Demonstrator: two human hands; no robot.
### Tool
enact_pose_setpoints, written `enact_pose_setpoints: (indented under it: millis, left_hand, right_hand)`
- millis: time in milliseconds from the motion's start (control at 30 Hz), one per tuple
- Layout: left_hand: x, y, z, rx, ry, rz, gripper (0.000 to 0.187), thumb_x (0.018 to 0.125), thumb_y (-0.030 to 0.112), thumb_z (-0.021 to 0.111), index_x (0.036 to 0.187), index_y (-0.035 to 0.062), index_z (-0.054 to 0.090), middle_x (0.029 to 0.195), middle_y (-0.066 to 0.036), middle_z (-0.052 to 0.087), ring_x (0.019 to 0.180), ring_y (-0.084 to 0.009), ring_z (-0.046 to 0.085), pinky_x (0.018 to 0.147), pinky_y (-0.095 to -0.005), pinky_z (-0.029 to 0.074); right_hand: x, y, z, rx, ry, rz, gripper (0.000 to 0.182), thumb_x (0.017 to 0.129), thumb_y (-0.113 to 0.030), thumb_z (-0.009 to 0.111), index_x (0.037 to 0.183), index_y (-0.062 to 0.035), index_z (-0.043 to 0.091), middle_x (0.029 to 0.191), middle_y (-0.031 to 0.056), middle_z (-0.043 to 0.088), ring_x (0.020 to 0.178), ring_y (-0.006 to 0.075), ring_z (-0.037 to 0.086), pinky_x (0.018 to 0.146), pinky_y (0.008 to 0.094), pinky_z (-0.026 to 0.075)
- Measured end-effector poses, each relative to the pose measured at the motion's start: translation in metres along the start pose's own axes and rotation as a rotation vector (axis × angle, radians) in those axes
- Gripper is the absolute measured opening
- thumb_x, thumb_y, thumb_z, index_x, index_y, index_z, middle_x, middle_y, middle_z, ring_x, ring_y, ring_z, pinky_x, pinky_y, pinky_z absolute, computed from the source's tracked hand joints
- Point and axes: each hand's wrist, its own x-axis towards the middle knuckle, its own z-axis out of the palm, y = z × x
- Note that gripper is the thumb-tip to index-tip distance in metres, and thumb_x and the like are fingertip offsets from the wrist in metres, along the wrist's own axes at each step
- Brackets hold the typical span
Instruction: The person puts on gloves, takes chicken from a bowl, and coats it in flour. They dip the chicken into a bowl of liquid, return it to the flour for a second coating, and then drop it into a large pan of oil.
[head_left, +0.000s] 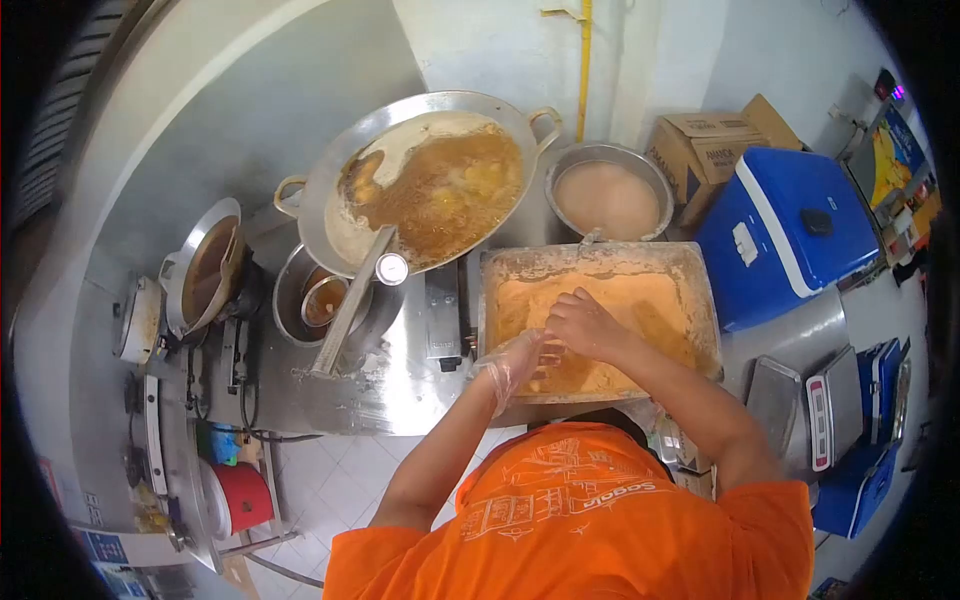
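Note:
My left hand [520,362], in a clear loose plastic glove, is over the near left part of a large metal tray [712,335] of orange-tinted breading flour [600,285]. Its fingers are partly spread, with no object visible in them. My right hand [583,325] meets the left one at the thumb side, fingers curled together; whatever they pinch, if anything, is hidden. Darker lumps [655,330], apparently coated pieces, lie in the flour. Behind the tray stands a metal bowl [655,172] of cloudy pinkish liquid.
A wide wok [312,215] of bubbling oil with frying pieces sits behind left. Tongs [350,310] and a dial thermometer [392,268] lean at its rim. A pot [285,325] with a strainer and a second wok [178,285] are farther left. A blue cooler [810,225] stands right.

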Motion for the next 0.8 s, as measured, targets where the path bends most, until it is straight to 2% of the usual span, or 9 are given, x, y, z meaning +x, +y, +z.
enact_pose_setpoints:
  millis: [167, 267, 333, 400, 500, 567, 633, 733, 800]
  left_hand:
    - [-0.004, 0.003, 0.008, 0.087, 0.003, -0.020, 0.054, 0.103, 0.052, 0.032, 0.137, 0.0169, 0.054, 0.134, -0.008, 0.059, 0.117, -0.0231, 0.053, 0.091, -0.0460, 0.043]
    - [0.007, -0.011, -0.011, 0.037, -0.079, -0.085, 0.073, 0.099, 0.071, 0.032, 0.152, 0.0218, 0.042, 0.137, -0.007, 0.057, 0.115, -0.0256, 0.052, 0.099, -0.0467, 0.037]
    - [0.016, -0.032, -0.031, 0.470, -0.204, 0.547, 0.078, 0.098, 0.075, 0.029, 0.158, 0.0254, 0.033, 0.139, -0.009, 0.056, 0.115, -0.0264, 0.052, 0.101, -0.0487, 0.036]
    - [0.016, -0.031, -0.031, 0.461, -0.141, 0.615, 0.081, 0.097, 0.077, 0.028, 0.161, 0.0288, 0.026, 0.140, -0.010, 0.056, 0.116, -0.0264, 0.052, 0.102, -0.0498, 0.036]
    - [-0.029, 0.027, 0.015, -0.145, 0.107, 0.170, 0.078, 0.097, 0.077, 0.029, 0.162, 0.0335, 0.022, 0.139, -0.011, 0.056, 0.120, -0.0251, 0.053, 0.101, -0.0490, 0.038]
    - [-0.006, 0.019, 0.001, -0.416, 0.123, 0.268, 0.076, 0.097, 0.077, 0.031, 0.162, 0.0362, 0.022, 0.138, -0.011, 0.056, 0.121, -0.0242, 0.054, 0.098, -0.0471, 0.039]
    - [0.052, -0.024, -0.041, 0.339, 0.135, 0.736, 0.080, 0.097, 0.075, 0.035, 0.162, 0.0298, 0.020, 0.117, -0.009, 0.062, 0.106, -0.0207, 0.058, 0.091, -0.0426, 0.042]
    - [-0.039, 0.018, 0.015, 0.041, 0.129, 0.484, 0.082, 0.098, 0.072, 0.038, 0.162, 0.0229, 0.020, 0.102, -0.008, 0.063, 0.090, -0.0199, 0.060, 0.086, -0.0406, 0.044]
    - [-0.034, 0.005, 0.014, -0.300, 0.022, 0.439, 0.084, 0.098, 0.069, 0.039, 0.161, 0.0181, 0.020, 0.102, -0.010, 0.064, 0.086, -0.0200, 0.062, 0.084, -0.0413, 0.045]
  right_hand:
    - [0.007, 0.005, 0.004, -0.114, 0.043, -0.043, 0.009, 0.078, -0.019, 0.069, 0.081, -0.0117, 0.065, 0.084, 0.0022, 0.060, 0.089, 0.0216, 0.057, 0.080, 0.0392, 0.040]
    - [0.017, 0.023, 0.005, -0.155, 0.061, -0.005, 0.009, 0.076, -0.015, 0.068, 0.082, -0.0118, 0.064, 0.084, 0.0031, 0.059, 0.091, 0.0218, 0.057, 0.080, 0.0399, 0.039]
    - [0.024, 0.028, 0.005, -0.171, 0.076, 0.037, 0.010, 0.076, -0.014, 0.068, 0.084, -0.0115, 0.064, 0.085, 0.0039, 0.061, 0.091, 0.0230, 0.059, 0.079, 0.0403, 0.041]
    - [0.028, 0.027, 0.012, -0.171, 0.095, 0.065, 0.010, 0.079, -0.013, 0.068, 0.088, -0.0104, 0.065, 0.088, 0.0050, 0.063, 0.089, 0.0258, 0.061, 0.078, 0.0405, 0.043]
    - [0.028, 0.025, 0.029, 0.091, 0.133, 0.486, 0.008, 0.089, -0.014, 0.066, 0.094, -0.0075, 0.067, 0.090, 0.0091, 0.066, 0.080, 0.0288, 0.064, 0.073, 0.0402, 0.048]
    - [0.019, 0.026, 0.033, 0.448, 0.115, 0.547, 0.013, 0.096, -0.017, 0.064, 0.095, -0.0042, 0.066, 0.086, 0.0082, 0.065, 0.073, 0.0218, 0.061, 0.067, 0.0355, 0.048]
    - [-0.026, 0.059, 0.093, 0.844, -0.042, 0.717, 0.017, 0.099, -0.018, 0.063, 0.092, -0.0022, 0.065, 0.078, 0.0046, 0.061, 0.070, 0.0125, 0.055, 0.063, 0.0307, 0.046]
    - [-0.027, 0.034, 0.053, 0.706, -0.192, 0.657, 0.019, 0.098, -0.013, 0.064, 0.083, -0.0017, 0.062, 0.073, 0.0011, 0.057, 0.067, 0.0091, 0.049, 0.059, 0.0291, 0.043]
    - [-0.028, 0.033, 0.056, 0.692, -0.194, 0.588, 0.019, 0.096, -0.010, 0.064, 0.080, -0.0010, 0.059, 0.072, 0.0021, 0.056, 0.066, 0.0094, 0.048, 0.058, 0.0298, 0.042]
